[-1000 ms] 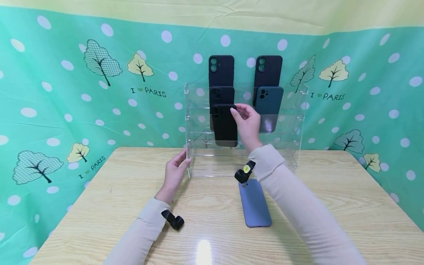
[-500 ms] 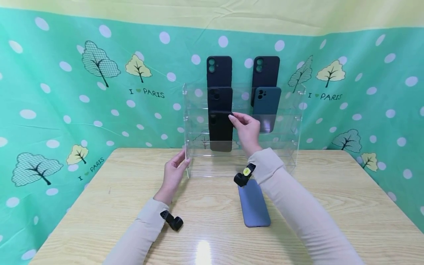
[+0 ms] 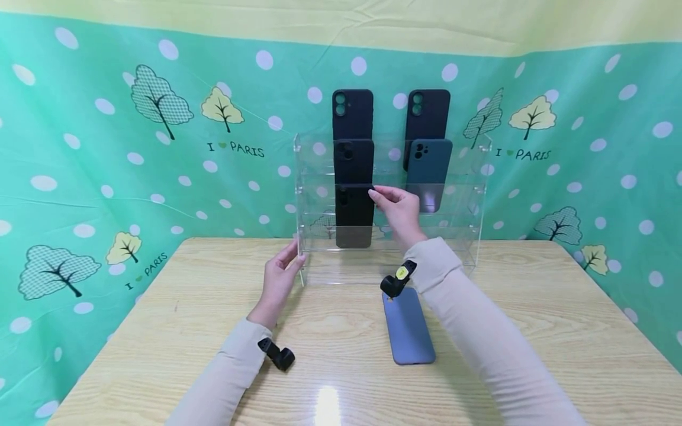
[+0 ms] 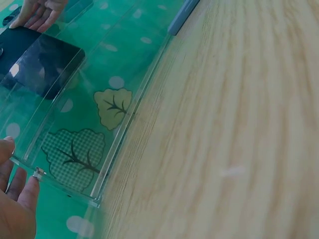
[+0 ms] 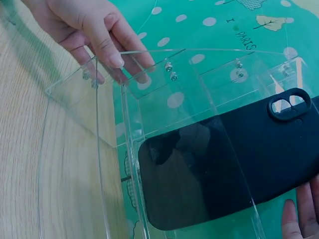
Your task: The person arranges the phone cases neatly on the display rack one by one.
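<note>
My right hand (image 3: 399, 213) pinches the upper right corner of a black phone case (image 3: 354, 216). The case stands upright in a lower tier of a clear acrylic display rack (image 3: 319, 266), its lower part behind a clear front strip. In the right wrist view, the case (image 5: 199, 174) shows its oval camera cutout, and fingertips (image 5: 304, 204) touch its edge. My left hand (image 3: 279, 278) grips the rack's left side panel, thumb in front and fingers behind. The left wrist view shows that hand (image 4: 17, 204) at the panel's edge.
Above the held case stand two dark phone cases, a middle one (image 3: 353, 160) and a top one (image 3: 353, 115). To the right are a teal case (image 3: 431, 163) and a dark case (image 3: 428, 112). A blue-grey case (image 3: 410, 331) lies on the wooden table (image 3: 213, 355). Patterned cloth (image 3: 133, 195) hangs behind.
My right hand has lowered the black phone case into the tier, so it sits lower, straighter and slightly further left. My left hand has stayed on the rack.
</note>
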Tool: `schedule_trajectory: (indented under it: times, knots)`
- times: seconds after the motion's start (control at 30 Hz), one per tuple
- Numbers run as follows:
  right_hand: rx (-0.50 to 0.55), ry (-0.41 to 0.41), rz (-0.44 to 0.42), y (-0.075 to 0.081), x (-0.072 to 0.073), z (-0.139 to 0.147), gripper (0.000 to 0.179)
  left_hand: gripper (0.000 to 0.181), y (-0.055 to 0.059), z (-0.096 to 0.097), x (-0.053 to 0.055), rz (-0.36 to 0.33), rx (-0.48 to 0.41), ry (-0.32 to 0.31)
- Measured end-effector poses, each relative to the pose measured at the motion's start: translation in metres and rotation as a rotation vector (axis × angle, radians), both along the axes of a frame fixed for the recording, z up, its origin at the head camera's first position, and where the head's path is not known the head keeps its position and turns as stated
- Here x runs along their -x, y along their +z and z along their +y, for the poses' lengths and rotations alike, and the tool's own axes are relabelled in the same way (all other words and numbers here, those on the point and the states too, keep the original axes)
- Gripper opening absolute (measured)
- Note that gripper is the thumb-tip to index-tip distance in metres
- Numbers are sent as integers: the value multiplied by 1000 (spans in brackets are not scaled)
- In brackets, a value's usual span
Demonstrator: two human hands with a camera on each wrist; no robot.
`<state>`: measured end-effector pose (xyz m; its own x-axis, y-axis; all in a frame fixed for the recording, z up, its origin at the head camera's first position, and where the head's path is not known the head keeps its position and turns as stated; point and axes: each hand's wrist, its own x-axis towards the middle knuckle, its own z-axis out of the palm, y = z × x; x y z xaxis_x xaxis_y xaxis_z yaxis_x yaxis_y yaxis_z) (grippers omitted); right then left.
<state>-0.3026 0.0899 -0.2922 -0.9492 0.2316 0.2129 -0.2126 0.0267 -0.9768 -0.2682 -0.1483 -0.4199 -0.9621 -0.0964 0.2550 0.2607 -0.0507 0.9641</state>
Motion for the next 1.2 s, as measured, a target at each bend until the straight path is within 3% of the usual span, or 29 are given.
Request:
schedule_trajectory:
  times: [0.53, 0.93, 1.2]
  knots:
    - [-153, -61, 26, 3, 0, 5, 24, 43, 2, 1, -2, -27, 22, 17]
    - [-152, -45, 45, -4, -1, 9, 25, 44, 1, 1, -1, -15, 18, 20]
    - [-177, -19, 52, -8, -11, 20, 29, 45, 1, 1, -1, -26, 19, 13]
